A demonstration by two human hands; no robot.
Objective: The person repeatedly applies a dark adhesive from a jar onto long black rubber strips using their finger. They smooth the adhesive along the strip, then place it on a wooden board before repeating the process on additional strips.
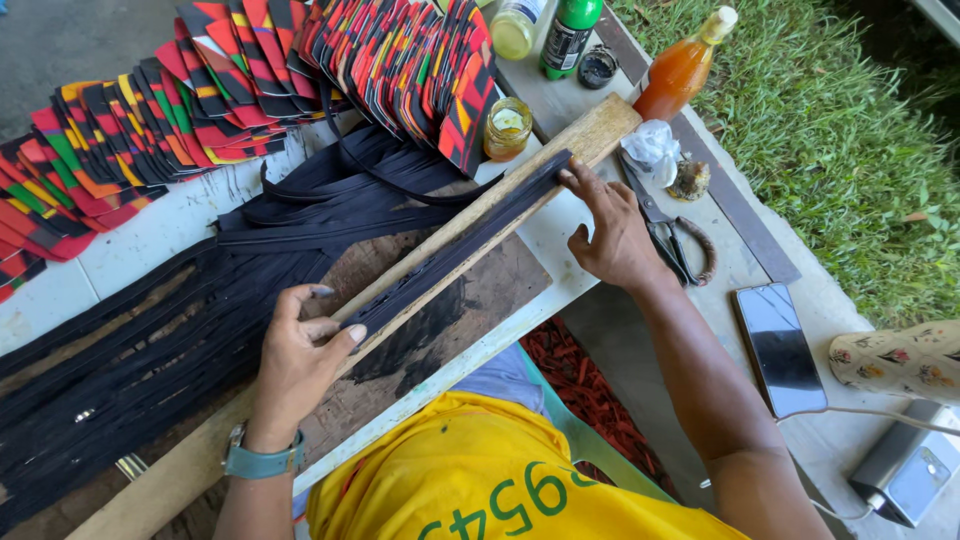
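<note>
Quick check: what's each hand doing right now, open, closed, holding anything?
Left hand: open, fingers pressing the black strip onto the wooden plank.
Right hand: open, fingertips pinning the strip's far end.

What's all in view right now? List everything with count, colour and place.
wooden plank: one, tan, diagonal across the table
black strips: bundle, along the plank; many more at left
patterned pieces: many, red-black-yellow-green, top left
jar: one, yellowish, by plank end
bottles: three, pale, green, orange, top
scissors: one, dark, right of right hand
phone: one, black, right
power bank: one, grey, bottom right
left hand: on strips' near end
right hand: on strips' far end
</note>
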